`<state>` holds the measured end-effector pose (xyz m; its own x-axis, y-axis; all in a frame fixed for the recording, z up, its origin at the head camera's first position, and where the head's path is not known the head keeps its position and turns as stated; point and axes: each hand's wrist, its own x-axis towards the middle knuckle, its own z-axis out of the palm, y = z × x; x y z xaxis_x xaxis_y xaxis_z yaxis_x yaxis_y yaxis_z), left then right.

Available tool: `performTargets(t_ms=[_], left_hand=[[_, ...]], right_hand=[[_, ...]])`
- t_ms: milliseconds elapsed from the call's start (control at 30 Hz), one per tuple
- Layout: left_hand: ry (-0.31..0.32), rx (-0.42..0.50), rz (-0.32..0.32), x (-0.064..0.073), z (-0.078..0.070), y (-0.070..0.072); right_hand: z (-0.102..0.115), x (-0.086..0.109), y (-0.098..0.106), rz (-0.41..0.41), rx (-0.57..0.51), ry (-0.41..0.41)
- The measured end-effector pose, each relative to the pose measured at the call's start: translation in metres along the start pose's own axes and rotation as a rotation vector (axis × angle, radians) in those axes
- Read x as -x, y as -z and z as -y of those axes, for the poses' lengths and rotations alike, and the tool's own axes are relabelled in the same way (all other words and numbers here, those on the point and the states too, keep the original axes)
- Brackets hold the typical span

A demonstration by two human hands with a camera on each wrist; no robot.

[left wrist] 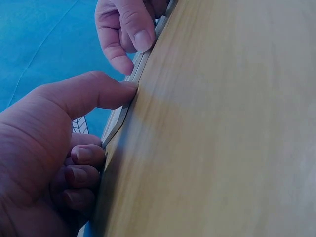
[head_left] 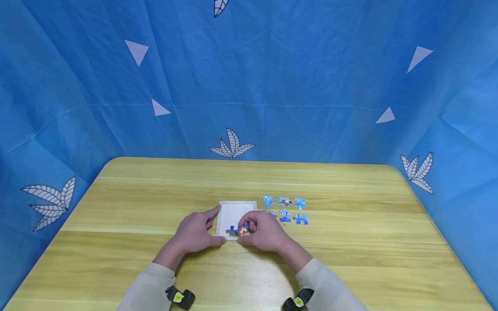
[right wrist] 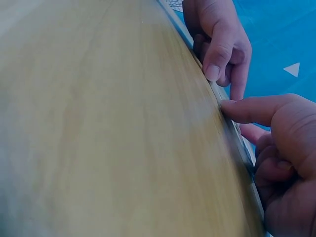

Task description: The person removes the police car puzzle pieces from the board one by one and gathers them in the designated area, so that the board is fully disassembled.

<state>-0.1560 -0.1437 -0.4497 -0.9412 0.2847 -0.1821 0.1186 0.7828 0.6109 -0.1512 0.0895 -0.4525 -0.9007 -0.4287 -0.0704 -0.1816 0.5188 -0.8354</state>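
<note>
A square white puzzle tray [head_left: 233, 211] with a raised pale rim lies on the table. Along its left side my left hand [head_left: 196, 231] holds it, thumb at the near corner and index finger at the far left. In the left wrist view, the left thumb [left wrist: 106, 91] presses the rim. My right hand [head_left: 266, 231] bends over the tray's near right part, with its index fingertip at a colourful red-and-blue jigsaw piece [head_left: 243, 230] and its thumb at the near rim. Joined to that piece on the left is another blue jigsaw piece [head_left: 232, 230]. The right hand partly covers the tray.
Several loose jigsaw pieces [head_left: 285, 216] lie in two rows right of the tray, the nearer row partly behind the right hand. The wooden table [head_left: 350, 242] extends to both sides. Behind it hangs a blue patterned cloth [head_left: 311, 108].
</note>
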Motion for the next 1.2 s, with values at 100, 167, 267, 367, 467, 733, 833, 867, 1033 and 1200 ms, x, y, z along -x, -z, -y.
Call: performTargets(t_ms=[100,167,267,367,467,733,833,867,1033,1200], left_hand=[[-0.008,0.002,-0.003,0.0,0.0,0.0],[-0.009,0.002,-0.003,0.0,0.0,0.0],[-0.011,0.003,-0.006,0.0,0.0,-0.001],[-0.001,0.006,0.0,0.0,0.001,-0.001],[0.007,0.009,0.003,0.0,0.0,0.0],[0.004,0.013,0.005,0.001,-0.001,0.001],[0.009,0.012,0.006,0.001,-0.001,0.001],[0.009,0.012,0.006,0.001,-0.001,0.001],[0.013,0.007,0.007,0.0,0.0,0.001],[0.009,0.005,0.006,0.001,0.0,0.001]], right_hand=[[0.001,0.0,0.0,-0.001,0.003,-0.008],[0.001,0.0,0.0,0.001,0.004,-0.016],[0.002,0.0,0.0,0.008,-0.002,-0.022],[0.003,-0.001,0.0,0.013,-0.014,-0.022],[0.003,0.0,0.0,0.012,-0.031,-0.012],[0.008,0.003,0.001,-0.01,-0.046,0.007],[0.011,0.005,0.001,-0.023,-0.052,0.019],[0.011,0.006,0.002,-0.027,-0.056,0.021],[0.012,0.011,0.002,-0.051,-0.062,0.028],[0.011,0.017,0.005,-0.066,-0.073,0.016]])
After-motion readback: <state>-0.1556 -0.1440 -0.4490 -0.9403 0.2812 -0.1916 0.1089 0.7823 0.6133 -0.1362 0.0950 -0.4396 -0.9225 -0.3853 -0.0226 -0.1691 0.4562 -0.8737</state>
